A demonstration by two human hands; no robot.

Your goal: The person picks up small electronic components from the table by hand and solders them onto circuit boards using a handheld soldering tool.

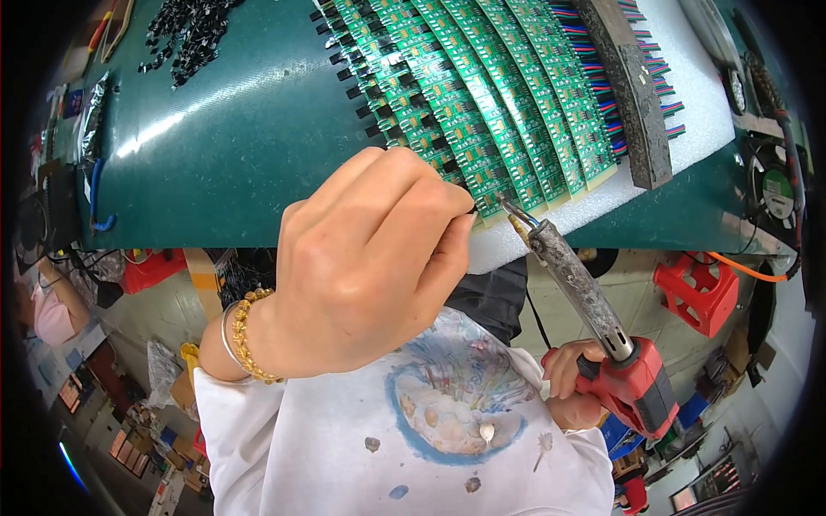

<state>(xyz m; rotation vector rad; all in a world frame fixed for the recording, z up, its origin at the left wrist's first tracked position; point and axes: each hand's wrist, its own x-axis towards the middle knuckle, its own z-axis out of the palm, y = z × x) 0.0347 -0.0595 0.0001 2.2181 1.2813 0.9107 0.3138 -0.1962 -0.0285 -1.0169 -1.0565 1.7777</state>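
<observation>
My right hand (575, 378) grips a soldering gun (585, 305) with a red and black handle and a worn grey barrel. The gun's metal tip is at the near edge of a panel of green circuit boards (490, 112), beside my left hand (370, 249). The fingers of my left hand are pinched together at that edge. A small black part (472, 209) shows at its fingertips, most of it hidden by the fingers. Similar black parts (366, 112) stick out along the left side of the panel.
The boards lie on white foam (693, 120) over a green table (215, 172). A dark bar (635, 95) rests across coloured wires at their right. Loose black parts (189, 34) are heaped at the far left. A small fan (774, 189) stands at the right.
</observation>
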